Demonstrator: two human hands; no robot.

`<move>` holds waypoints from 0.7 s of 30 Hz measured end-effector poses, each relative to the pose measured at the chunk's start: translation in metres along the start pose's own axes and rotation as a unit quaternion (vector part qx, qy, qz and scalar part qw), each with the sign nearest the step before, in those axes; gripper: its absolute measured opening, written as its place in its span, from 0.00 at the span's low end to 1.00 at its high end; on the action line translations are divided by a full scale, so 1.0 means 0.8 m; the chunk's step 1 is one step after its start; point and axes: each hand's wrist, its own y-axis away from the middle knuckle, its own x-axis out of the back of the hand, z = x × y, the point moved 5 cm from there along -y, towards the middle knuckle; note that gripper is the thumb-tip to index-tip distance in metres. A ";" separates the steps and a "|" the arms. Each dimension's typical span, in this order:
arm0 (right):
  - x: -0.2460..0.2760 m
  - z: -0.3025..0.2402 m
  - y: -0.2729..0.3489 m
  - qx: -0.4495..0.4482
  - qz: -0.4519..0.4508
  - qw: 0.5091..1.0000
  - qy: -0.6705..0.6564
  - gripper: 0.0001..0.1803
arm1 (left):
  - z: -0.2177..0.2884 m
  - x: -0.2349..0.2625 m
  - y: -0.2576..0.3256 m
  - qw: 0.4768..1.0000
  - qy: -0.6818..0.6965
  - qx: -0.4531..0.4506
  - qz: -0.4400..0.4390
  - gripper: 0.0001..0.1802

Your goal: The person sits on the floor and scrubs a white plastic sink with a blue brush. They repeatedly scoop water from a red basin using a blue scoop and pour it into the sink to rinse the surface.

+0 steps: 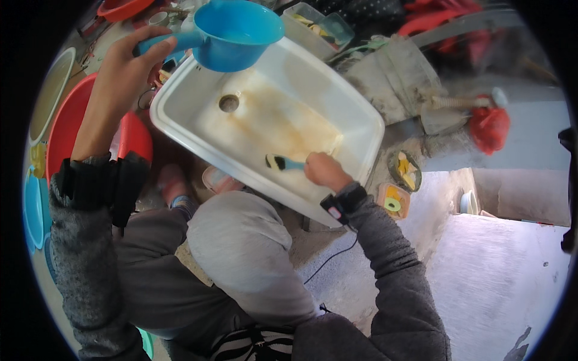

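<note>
"What's the left hand (123, 67) got?"

"A blue dipper (238, 37). The fingers grip its handle, and the cup is held over the far-left rim of the white basin (277, 93), mouth upward."

"And the right hand (326, 172)?"

"Closed around the blue handle of a brush (293, 164) with dark and pale bristles. The brush is within the basin's near side, its head pointing left. From here, I can't tell whether the bristles press on the bottom."

"That bottom looks stained."

"Yes, brownish yellow, from around the round drain hole (229, 103) toward the right end."

"Anything beside it?"

"A red tub (67, 129) on the left; a red bag (489, 129) well off to the right."
</note>
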 end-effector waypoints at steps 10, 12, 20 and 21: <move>0.056 0.085 -0.040 -0.039 -0.109 0.992 0.057 0.12 | -0.003 0.002 0.001 0.999 -0.022 0.026 -0.014 0.17; 0.047 0.069 -0.048 0.029 -0.111 0.991 0.065 0.09 | -0.003 0.003 0.001 0.999 -0.017 0.029 -0.014 0.17; 0.025 0.026 -0.058 0.025 -0.250 0.940 -0.232 0.08 | -0.015 0.013 0.001 0.997 -0.030 0.068 -0.011 0.19; 0.023 0.019 -0.060 0.048 -0.243 0.946 -0.209 0.10 | -0.016 0.014 0.001 0.997 -0.033 0.066 -0.010 0.20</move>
